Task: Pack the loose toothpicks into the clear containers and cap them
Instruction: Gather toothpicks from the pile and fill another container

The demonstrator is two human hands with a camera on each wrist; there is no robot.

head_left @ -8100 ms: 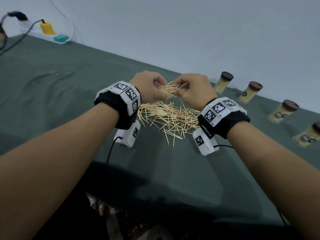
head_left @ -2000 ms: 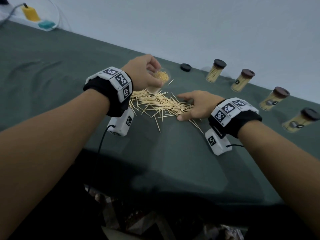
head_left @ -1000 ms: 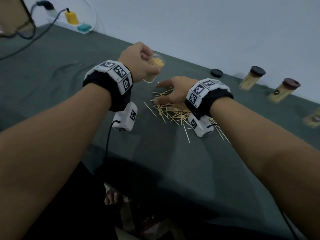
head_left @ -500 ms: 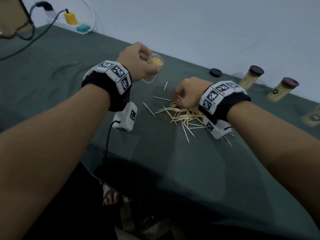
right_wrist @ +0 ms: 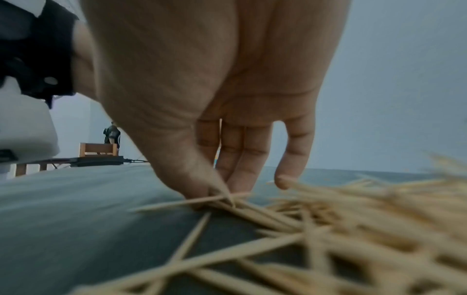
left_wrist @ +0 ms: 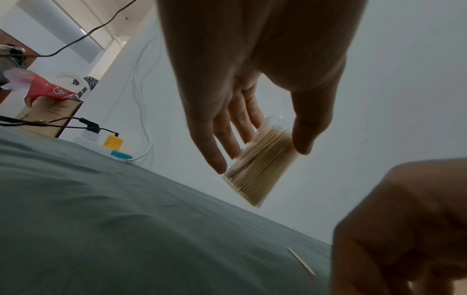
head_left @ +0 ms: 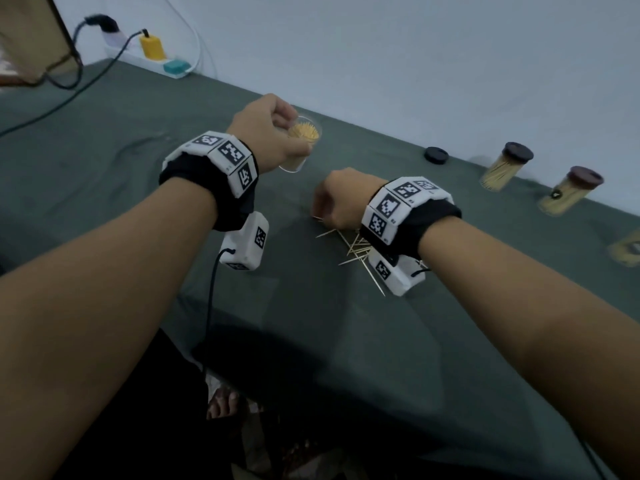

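The pile of loose toothpicks (head_left: 360,245) is seen to have been drawn together: where it lay spread wide across the tabletop (head_left: 104,168) two seconds ago, it is now gathered into a tighter heap under the right wrist, with one stray pick (left_wrist: 301,261) left at about 9 o'clock of it. The right hand (head_left: 341,199), flat on the picks a second ago, is now curled down onto the near-left edge of the heap, and a few picks are pinched between its thumb and fingertips (right_wrist: 242,179) against the cloth; how many are held cannot be told through the blur. The open container (head_left: 300,147), already nearly full, is gripped between the thumb and fingers of the left hand (head_left: 268,129) and is held tilted above the tabletop at about 10 o'clock of the heap, its mouth turned toward the right hand. Its cap (head_left: 436,155) lies loose near the wall at about 1 o'clock, beside the capped containers (head_left: 505,169) in a row. Another pinch is judged to be ready for loading, so filling is well advanced but capping is not yet done.
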